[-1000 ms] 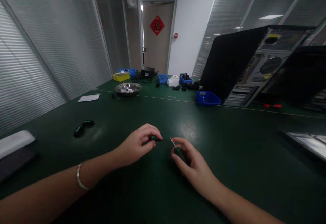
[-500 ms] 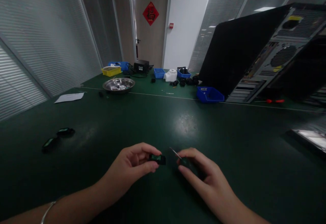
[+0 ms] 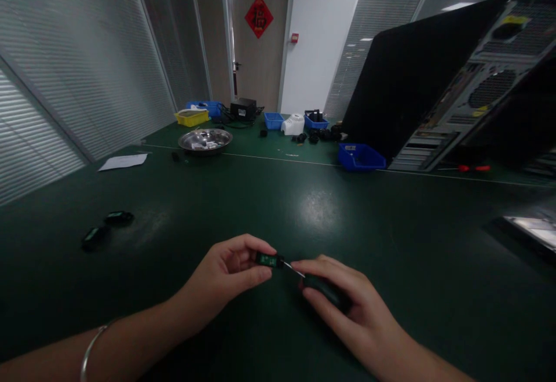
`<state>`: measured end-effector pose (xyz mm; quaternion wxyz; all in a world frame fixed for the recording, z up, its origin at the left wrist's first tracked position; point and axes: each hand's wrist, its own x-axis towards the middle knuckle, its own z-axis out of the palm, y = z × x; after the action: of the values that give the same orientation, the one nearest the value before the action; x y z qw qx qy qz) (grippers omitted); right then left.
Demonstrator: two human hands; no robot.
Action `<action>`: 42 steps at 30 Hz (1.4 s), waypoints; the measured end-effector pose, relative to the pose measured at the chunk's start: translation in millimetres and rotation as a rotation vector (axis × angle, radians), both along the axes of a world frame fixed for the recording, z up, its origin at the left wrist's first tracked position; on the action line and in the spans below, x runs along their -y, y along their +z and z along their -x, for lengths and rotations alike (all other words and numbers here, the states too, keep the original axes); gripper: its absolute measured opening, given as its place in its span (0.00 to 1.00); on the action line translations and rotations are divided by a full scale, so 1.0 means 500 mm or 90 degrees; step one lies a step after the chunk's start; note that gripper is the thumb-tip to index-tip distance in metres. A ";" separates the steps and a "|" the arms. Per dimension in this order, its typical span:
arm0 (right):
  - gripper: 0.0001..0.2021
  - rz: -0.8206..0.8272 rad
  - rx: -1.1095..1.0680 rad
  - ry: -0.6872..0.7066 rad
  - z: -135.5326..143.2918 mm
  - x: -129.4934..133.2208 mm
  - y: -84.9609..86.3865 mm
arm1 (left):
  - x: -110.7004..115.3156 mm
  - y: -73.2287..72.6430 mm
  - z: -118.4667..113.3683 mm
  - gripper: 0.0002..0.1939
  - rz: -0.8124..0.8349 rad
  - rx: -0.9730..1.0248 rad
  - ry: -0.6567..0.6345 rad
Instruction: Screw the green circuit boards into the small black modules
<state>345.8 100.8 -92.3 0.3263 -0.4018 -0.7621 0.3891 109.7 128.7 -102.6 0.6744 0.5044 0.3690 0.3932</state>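
My left hand pinches a small black device with a green circuit board between thumb and fingertips, just above the table. In my right hand is a screwdriver with a dark handle and a thin metal shaft. The shaft's tip meets the right end of the device; whether it sits inside or only touches cannot be told. Two similar black pieces with green faces, one nearer and one farther, lie on the table to the left.
On the green table stand a metal bowl with small parts, a blue bin and a yellow tray. A tilted computer case rises at the right. A paper sheet lies at the left.
The screwdriver's tip has come to the end of the device, closing the gap between them. My left hand has raised the device slightly. The view has shifted a little.
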 end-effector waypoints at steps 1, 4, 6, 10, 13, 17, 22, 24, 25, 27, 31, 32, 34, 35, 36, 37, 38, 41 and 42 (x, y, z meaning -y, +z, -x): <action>0.16 0.004 0.000 0.002 0.000 0.000 -0.001 | -0.001 -0.001 0.000 0.10 0.009 0.001 0.003; 0.15 0.007 -0.008 0.005 0.000 -0.002 -0.001 | 0.000 -0.004 0.001 0.09 0.011 -0.001 0.008; 0.15 0.011 -0.018 0.001 0.000 -0.003 0.002 | 0.000 -0.005 0.002 0.08 0.009 0.000 0.002; 0.14 0.037 -0.033 -0.001 0.001 -0.003 0.006 | -0.002 -0.009 0.003 0.07 -0.008 0.006 0.012; 0.14 0.042 -0.030 0.006 0.002 -0.002 0.006 | -0.003 -0.010 0.003 0.07 -0.005 -0.003 0.027; 0.14 0.041 -0.011 0.007 0.004 -0.002 0.005 | 0.000 -0.006 0.003 0.07 0.000 -0.024 0.025; 0.15 0.046 -0.015 0.019 0.004 -0.003 0.004 | 0.002 -0.004 0.004 0.07 -0.016 -0.023 0.004; 0.15 0.042 -0.015 0.019 0.003 -0.003 0.003 | 0.002 -0.004 0.004 0.07 -0.017 -0.025 -0.001; 0.15 0.039 -0.013 0.019 0.003 -0.003 0.003 | 0.002 -0.004 0.005 0.07 -0.018 -0.027 -0.002; 0.15 0.032 -0.013 0.019 0.003 -0.003 0.002 | 0.001 -0.003 0.005 0.06 -0.019 -0.026 -0.007; 0.15 0.021 -0.022 0.028 0.004 -0.002 0.000 | 0.001 -0.001 0.006 0.06 -0.009 -0.017 -0.026; 0.15 0.022 -0.025 0.034 0.003 -0.002 0.000 | 0.001 -0.001 0.006 0.06 -0.004 -0.020 -0.029; 0.16 0.031 -0.030 0.049 0.003 -0.003 -0.001 | 0.001 0.000 0.006 0.07 0.003 -0.028 -0.027; 0.16 0.038 -0.033 0.055 0.002 -0.003 -0.001 | 0.001 0.000 0.006 0.07 0.005 -0.030 -0.025; 0.16 0.044 -0.037 0.060 0.002 -0.004 -0.001 | 0.001 -0.001 0.006 0.07 0.006 -0.031 -0.024; 0.16 0.050 -0.042 0.063 0.001 -0.004 -0.001 | 0.001 -0.001 0.006 0.07 0.008 -0.031 -0.024; 0.16 0.054 -0.047 0.065 0.001 -0.003 -0.002 | 0.001 -0.003 0.007 0.07 0.010 -0.030 -0.024; 0.16 0.055 -0.063 0.060 0.000 -0.001 -0.003 | 0.000 -0.005 0.006 0.10 0.014 -0.020 -0.018; 0.16 0.055 -0.069 0.056 -0.001 0.000 -0.004 | 0.000 -0.005 0.005 0.12 0.015 -0.012 -0.014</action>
<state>346.1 101.0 -94.3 0.3319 -0.3601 -0.7426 0.4569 107.2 128.6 -105.1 0.6815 0.5039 0.3741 0.3764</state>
